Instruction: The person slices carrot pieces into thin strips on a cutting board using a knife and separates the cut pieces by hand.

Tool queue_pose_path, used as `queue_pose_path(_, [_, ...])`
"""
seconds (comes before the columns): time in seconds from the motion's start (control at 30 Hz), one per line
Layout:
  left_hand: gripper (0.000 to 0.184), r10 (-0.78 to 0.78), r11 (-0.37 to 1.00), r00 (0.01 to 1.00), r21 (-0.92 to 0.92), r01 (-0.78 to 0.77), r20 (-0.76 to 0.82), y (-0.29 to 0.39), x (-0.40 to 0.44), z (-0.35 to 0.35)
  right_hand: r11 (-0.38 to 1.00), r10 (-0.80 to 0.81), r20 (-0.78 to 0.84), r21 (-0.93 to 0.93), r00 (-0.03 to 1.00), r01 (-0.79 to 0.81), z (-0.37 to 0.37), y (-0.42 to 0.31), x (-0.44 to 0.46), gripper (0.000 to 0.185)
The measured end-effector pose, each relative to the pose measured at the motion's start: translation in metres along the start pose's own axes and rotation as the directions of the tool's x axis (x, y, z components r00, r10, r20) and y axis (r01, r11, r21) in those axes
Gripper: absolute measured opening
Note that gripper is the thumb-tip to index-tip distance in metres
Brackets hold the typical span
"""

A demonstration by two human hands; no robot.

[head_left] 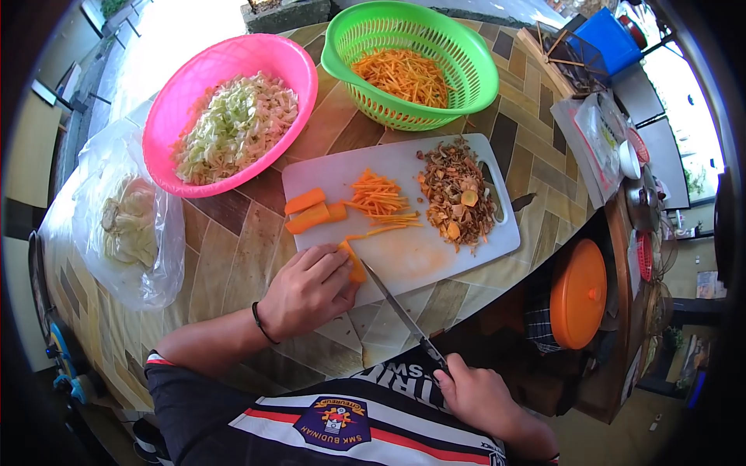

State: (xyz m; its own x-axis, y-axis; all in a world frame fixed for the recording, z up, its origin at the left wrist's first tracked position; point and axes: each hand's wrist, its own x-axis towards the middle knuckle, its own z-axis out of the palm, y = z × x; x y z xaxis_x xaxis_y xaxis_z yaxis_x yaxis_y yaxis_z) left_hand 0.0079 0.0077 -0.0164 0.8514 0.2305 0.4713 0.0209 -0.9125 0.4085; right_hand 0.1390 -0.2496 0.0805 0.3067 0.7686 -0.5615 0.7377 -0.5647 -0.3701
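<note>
My left hand [309, 289], with a dark band at the wrist, presses a carrot piece [353, 262] onto the near edge of the white cutting board [311, 175]. In my right hand [475, 392] is the handle of a knife [396, 307]; its blade tip rests beside that carrot piece. Carrot chunks [313, 216] lie at the board's left. Right of them is a pile of thin carrot strips [378, 198], and a few strips lie just below it. A heap of brownish peelings and scraps [458, 190] covers the board's right part, near its handle slot.
Behind the board stand a pink bowl [167, 116] of shredded cabbage and a green colander [474, 74] of carrot strips. A plastic bag [128, 233] with a cabbage lies left on the tiled table [233, 241]. An orange lid [576, 295] is beyond the right table edge.
</note>
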Motion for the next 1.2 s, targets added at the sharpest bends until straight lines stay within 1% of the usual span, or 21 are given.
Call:
queue_pose_path(0.23, [0.028, -0.002, 1.0, 1.0, -0.025, 0.003, 0.02, 0.0, 0.0, -0.003, 0.993, -0.04, -0.059, 0.109, 0.997, 0.046, 0.007, 0.005, 0.004, 0.025])
queue_pose_path(0.37, [0.029, -0.011, 1.0, 1.0, -0.024, 0.011, -0.003, 0.0, 0.0, -0.002, 0.984, -0.051, -0.092, 0.168, 0.994, 0.066, 0.011, 0.003, 0.01, 0.023])
queue_pose_path(0.47, [0.03, -0.023, 0.999, 1.0, -0.029, 0.023, -0.014, 0.001, 0.0, -0.002, 0.98, -0.098, -0.115, 0.164, 0.989, 0.116, 0.016, 0.002, 0.015, 0.023])
queue_pose_path(0.57, [0.03, -0.028, 0.999, 1.0, -0.03, 0.027, -0.009, 0.001, 0.001, -0.003, 0.979, -0.08, -0.095, 0.181, 0.992, 0.096, 0.015, -0.001, 0.018, 0.022])
queue_pose_path(0.67, [0.029, -0.021, 0.999, 1.0, -0.027, 0.021, -0.006, 0.001, 0.001, -0.003, 0.984, -0.078, -0.115, 0.153, 0.99, 0.096, 0.016, -0.001, 0.017, 0.022])
queue_pose_path(1.2, [0.03, -0.01, 1.0, 1.0, -0.023, 0.01, 0.001, 0.0, 0.002, -0.003, 0.988, -0.086, -0.114, 0.118, 0.99, 0.099, 0.015, -0.001, 0.017, 0.024])
